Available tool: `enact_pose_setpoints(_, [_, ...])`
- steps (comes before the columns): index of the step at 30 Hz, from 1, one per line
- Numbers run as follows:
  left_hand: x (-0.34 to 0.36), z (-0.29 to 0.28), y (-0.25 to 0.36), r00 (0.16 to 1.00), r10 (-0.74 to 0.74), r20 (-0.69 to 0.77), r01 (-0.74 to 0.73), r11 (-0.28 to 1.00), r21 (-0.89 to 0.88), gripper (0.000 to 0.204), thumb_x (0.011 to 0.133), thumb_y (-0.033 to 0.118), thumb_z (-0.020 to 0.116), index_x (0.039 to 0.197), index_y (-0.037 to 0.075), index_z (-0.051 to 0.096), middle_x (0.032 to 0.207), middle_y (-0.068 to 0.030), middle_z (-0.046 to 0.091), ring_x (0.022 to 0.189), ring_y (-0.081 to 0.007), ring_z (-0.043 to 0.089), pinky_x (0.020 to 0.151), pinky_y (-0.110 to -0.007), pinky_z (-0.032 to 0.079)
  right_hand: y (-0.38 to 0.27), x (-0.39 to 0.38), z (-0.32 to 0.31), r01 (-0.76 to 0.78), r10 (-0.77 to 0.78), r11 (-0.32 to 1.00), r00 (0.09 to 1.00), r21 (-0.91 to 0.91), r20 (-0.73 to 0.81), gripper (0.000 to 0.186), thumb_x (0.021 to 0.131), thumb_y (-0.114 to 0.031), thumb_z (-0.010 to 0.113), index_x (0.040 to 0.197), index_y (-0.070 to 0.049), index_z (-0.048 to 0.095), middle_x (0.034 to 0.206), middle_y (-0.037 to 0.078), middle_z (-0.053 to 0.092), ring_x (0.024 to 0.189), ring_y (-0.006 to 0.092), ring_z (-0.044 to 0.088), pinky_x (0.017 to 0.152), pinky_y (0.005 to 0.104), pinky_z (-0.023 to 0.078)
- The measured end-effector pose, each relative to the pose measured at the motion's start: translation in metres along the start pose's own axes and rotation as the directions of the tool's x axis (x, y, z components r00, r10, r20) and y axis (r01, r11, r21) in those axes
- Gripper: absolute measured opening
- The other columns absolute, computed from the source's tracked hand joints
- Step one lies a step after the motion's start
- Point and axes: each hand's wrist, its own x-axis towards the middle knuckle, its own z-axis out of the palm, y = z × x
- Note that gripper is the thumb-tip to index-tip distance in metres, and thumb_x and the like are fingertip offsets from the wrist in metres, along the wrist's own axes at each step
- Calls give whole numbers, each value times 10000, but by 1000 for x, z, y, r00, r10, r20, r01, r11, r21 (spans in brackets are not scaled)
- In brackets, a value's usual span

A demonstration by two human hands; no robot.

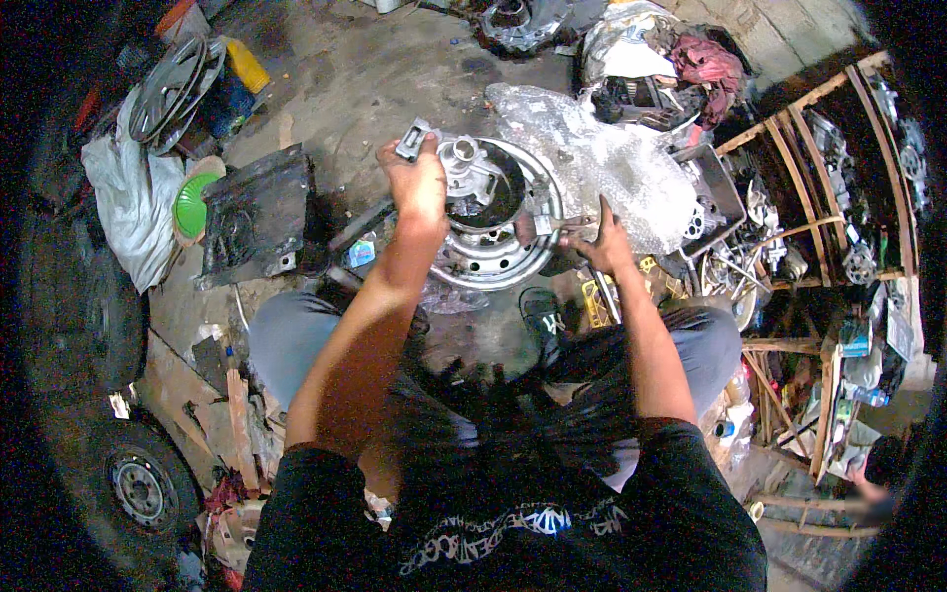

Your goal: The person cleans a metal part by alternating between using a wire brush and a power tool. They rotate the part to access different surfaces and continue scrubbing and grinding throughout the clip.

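In front of me a silver steel wheel rim [480, 268] lies flat on the floor. A grey cast metal housing [464, 176] with a round bore rests over its far left part. My left hand [412, 180] is closed around a grey metal block with a slot [412, 140], beside the housing; whether the two are joined I cannot tell. At the rim's right side my right hand [609, 245] has one finger stretched out and the others curled toward a short hammer-like tool [539, 229], whose metal head lies over the rim. The fingertips there are partly blurred.
Clear bubble wrap [602, 163] spreads beyond my right hand. A dark flat panel [258, 217] and a green round dish [197, 204] lie left. Metal parts fill a wooden rack [804, 183] on the right. A tyre [148, 479] stands lower left, and a person's hand [870, 490] shows lower right.
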Motion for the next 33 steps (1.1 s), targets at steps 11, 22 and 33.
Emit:
enact_pose_setpoints(11, [9, -19, -16, 951, -172, 258, 242, 931, -272, 463, 919, 178, 649, 1265, 70, 361, 1183, -160, 533, 1048, -278, 603, 846, -471, 527, 26, -33, 92, -161, 240, 866, 965, 474, -110, 574, 688, -236, 887, 1148, -7, 633, 1023, 151, 721, 949, 282, 683, 872, 388, 521])
enact_pose_setpoints(22, [-40, 1, 28, 901, -222, 373, 382, 813, -439, 583, 1020, 547, 331, 1314, 88, 539, 1281, -100, 618, 1175, -276, 605, 1020, -489, 462, 4, -28, -89, 198, 333, 805, 630, 560, -702, 542, 901, -164, 735, 1341, 65, 518, 1331, 164, 572, 1192, 237, 522, 1062, 352, 378])
enact_pose_setpoints(33, [-33, -17, 26, 802, -303, 514, 502, 808, -307, 632, 959, 635, 330, 1360, 182, 510, 1420, -119, 534, 1269, -415, 514, 959, -746, 346, -64, -3, -169, 360, -330, 913, 928, 192, -173, 770, 967, -294, 625, 1529, 39, 216, 1536, 292, 323, 1441, 346, 331, 1176, 397, 270])
